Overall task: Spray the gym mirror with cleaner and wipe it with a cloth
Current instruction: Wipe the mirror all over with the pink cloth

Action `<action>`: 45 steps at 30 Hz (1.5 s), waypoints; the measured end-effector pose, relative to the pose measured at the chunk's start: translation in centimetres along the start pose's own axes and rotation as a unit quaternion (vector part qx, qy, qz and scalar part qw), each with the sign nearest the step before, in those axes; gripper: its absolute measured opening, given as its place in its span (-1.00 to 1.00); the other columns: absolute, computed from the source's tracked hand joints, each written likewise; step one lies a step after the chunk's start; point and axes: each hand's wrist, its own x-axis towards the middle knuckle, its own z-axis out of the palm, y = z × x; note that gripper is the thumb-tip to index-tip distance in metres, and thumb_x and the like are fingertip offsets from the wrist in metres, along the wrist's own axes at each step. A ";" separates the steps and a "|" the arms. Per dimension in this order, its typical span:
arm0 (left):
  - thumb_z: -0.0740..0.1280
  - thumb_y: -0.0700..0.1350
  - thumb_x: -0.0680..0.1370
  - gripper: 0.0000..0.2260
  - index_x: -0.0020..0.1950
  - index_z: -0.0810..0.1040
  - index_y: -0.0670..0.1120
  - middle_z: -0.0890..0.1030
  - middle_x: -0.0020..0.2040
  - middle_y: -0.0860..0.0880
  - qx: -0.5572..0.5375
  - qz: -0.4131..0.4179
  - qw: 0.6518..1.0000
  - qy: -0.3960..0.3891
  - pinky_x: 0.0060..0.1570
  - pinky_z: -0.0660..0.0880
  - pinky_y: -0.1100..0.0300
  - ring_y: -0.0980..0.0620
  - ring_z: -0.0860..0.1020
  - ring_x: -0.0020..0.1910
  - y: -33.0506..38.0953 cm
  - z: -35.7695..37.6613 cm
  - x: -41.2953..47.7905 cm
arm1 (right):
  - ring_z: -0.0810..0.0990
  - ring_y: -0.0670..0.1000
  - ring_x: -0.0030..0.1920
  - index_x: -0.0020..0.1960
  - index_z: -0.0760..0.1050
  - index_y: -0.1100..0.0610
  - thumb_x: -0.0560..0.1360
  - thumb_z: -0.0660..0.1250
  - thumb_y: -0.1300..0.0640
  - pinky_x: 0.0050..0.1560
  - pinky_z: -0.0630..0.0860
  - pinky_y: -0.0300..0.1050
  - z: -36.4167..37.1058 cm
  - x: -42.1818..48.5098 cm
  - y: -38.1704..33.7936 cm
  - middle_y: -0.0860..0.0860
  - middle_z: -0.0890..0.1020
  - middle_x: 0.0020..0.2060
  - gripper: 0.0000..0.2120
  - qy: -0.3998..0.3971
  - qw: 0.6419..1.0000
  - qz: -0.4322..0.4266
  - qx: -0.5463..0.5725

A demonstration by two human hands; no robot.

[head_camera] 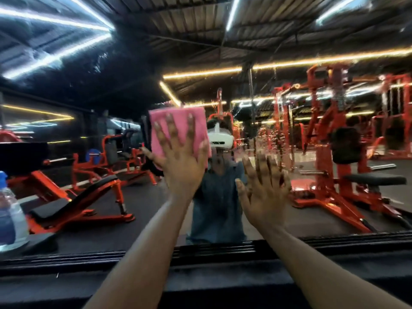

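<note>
Nearest to us, our two bare forearms reach up over the dark ribbed ledge (211,250) that runs below the glass. Our left hand (178,161) spreads its straight fingers flat over the folded pink cleaning cloth (178,121) and presses it against the large wall-mounted gym mirror (111,85). Our right hand (264,188) is raised just beside it, fingers spread and empty; we cannot tell whether it touches the glass.

At the far left edge stands a clear plastic bottle with a blue cap (9,210), set down and well apart from both hands; its head is cut off, so we cannot confirm it is the cleaner.

On the mirror itself, fine droplets speckle the area above and to the right of the cloth, so we judge the spraying done, at least for this patch. The wiping looks under way, with the wet stretch to the right left to clear. Beyond the droplets, the mirror reflects orange gym machines (330,139).
</note>
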 end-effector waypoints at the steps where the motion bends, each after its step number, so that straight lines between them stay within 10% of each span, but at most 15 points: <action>1: -0.06 0.28 0.70 -0.40 0.71 -0.13 0.15 -0.21 0.70 -0.15 0.003 0.049 0.999 -0.016 0.36 -0.14 -0.66 -0.27 -0.22 0.67 -0.4 0.4 -2.2 | 0.01 0.12 0.68 0.68 0.05 -0.15 0.67 0.00 -0.28 0.53 0.13 0.33 0.1 0.0 0.1 0.00 0.00 0.69 -0.39 0.000 1.000 -0.001 -0.003; 6: -0.01 0.28 0.67 -0.40 0.70 0.06 0.15 -0.13 0.72 -0.10 0.041 0.165 0.984 -0.055 0.35 -0.04 -0.65 -0.22 -0.13 0.69 -5.6 0.5 -8.1 | 0.09 0.16 0.66 0.67 0.12 -0.12 0.67 0.06 -0.25 0.50 0.16 0.34 0.2 -0.1 -0.1 0.02 0.06 0.69 -0.39 0.017 1.000 0.002 0.000; 12: -0.13 0.37 0.66 -0.38 0.70 -0.07 0.22 -0.09 0.72 -0.08 0.002 -0.125 0.990 0.064 0.35 0.00 -0.66 -0.21 -0.11 0.69 -5.9 -1.7 5.4 | 0.09 0.18 0.66 0.67 0.14 -0.10 0.66 0.12 -0.23 0.50 0.13 0.34 0.5 -0.1 -0.2 0.04 0.08 0.68 -0.38 0.032 0.999 0.000 -0.011; 23: 0.06 0.27 0.67 -0.38 0.69 -0.06 0.23 -0.22 0.71 -0.03 0.074 0.255 0.962 -0.067 0.42 -0.17 -0.59 -0.16 -0.24 0.68 -5.3 -1.4 -0.3 | 0.13 0.17 0.65 0.65 0.20 -0.10 0.64 0.18 -0.22 0.51 0.09 0.34 0.1 -0.1 -0.2 0.04 0.10 0.68 -0.38 0.039 0.999 -0.003 -0.004; 30: -0.08 0.37 0.66 -0.40 0.69 -0.07 0.26 -0.11 0.72 -0.01 0.001 -0.031 0.999 0.040 0.38 -0.08 -0.65 -0.17 -0.13 0.69 -4.8 -2.9 9.0 | 0.07 0.13 0.67 0.65 0.21 -0.10 0.64 0.17 -0.22 0.51 0.13 0.35 0.4 -0.2 -0.2 0.01 0.04 0.69 -0.39 0.033 0.999 -0.002 0.005; 41: -0.02 0.32 0.68 -0.38 0.69 -0.15 0.22 -0.24 0.71 -0.04 0.084 0.282 0.955 -0.046 0.41 -0.15 -0.60 -0.16 -0.22 0.68 -0.5 -0.2 2.6 | 0.13 0.12 0.66 0.65 0.18 -0.14 0.63 0.20 -0.22 0.53 0.13 0.36 0.5 -0.2 -0.1 -0.01 0.09 0.68 -0.38 0.041 0.999 0.003 0.007; 45: -0.10 0.34 0.65 -0.40 0.69 -0.08 0.25 -0.16 0.72 -0.02 0.068 0.216 0.974 -0.009 0.42 -0.10 -0.59 -0.15 -0.14 0.69 -5.1 -1.6 5.8 | 0.10 0.12 0.66 0.66 0.16 -0.13 0.63 0.19 -0.22 0.53 0.13 0.36 0.4 -0.2 0.0 -0.01 0.06 0.69 -0.37 0.035 0.999 0.000 0.009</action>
